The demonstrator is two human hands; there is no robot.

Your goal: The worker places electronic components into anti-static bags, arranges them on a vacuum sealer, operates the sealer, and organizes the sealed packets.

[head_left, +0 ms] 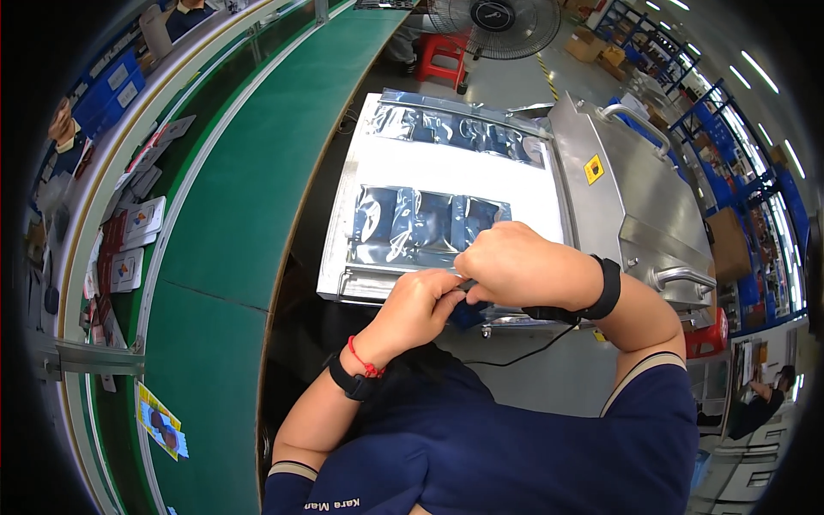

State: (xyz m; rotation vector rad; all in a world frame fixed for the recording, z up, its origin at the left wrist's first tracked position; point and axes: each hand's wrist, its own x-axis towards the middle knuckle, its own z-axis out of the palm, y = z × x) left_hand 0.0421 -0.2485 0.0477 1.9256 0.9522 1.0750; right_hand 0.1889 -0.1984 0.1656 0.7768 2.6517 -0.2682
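Note:
My left hand (418, 305) and my right hand (513, 264) meet at the near edge of a metal machine's white bed (455, 168). Both are closed, fingertips pinched together. A small dark piece shows between the fingers, and a dark bluish patch (468, 316) hangs just below them; what it is I cannot make out. Beside my right hand, a near row of shiny dark antistatic bags (429, 219) lies flat on the bed, partly covered by that hand. Along the far edge runs another row of similar bags (459, 130).
The machine's heavy steel lid (631, 197), with bar handles, stands to the right. Left is a green conveyor belt (232, 232) with a colourful card (160, 421); a side shelf holds white and red cards (137, 225). Beyond are a fan (493, 17) and red stool (443, 57). Other people are nearby.

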